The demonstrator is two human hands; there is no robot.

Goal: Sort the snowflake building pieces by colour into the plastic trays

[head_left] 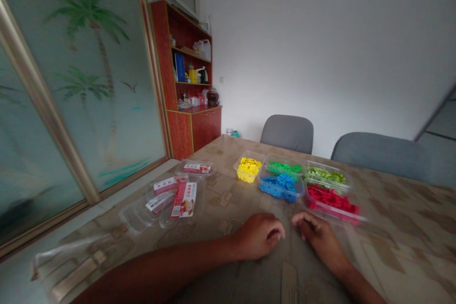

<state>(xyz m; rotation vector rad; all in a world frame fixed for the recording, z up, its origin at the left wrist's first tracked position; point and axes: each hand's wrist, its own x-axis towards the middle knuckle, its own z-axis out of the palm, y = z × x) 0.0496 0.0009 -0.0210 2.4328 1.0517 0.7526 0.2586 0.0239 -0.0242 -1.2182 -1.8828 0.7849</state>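
Note:
My left hand (261,236) rests on the table with its fingers curled in, and nothing shows in it. Just to its right lies my right hand (317,233), also loosely curled and with nothing visible in it; a small gap separates the two. Beyond them stand clear plastic tubs of small pieces: blue pieces (280,186) and red pieces (331,202) in the nearer ones, yellow pieces (249,169), green pieces (284,168) and light-green pieces (325,175) behind. The red tub is nearest my right hand. Neither hand touches a tub.
Several clear plastic lids (137,216) with red-and-white labels (184,199) lie on the table's left. The patterned tabletop (399,261) extends to the right. Two grey chairs (288,134) stand at the far edge. A wooden cabinet (206,128) and a frosted sliding door (131,104) are farther left.

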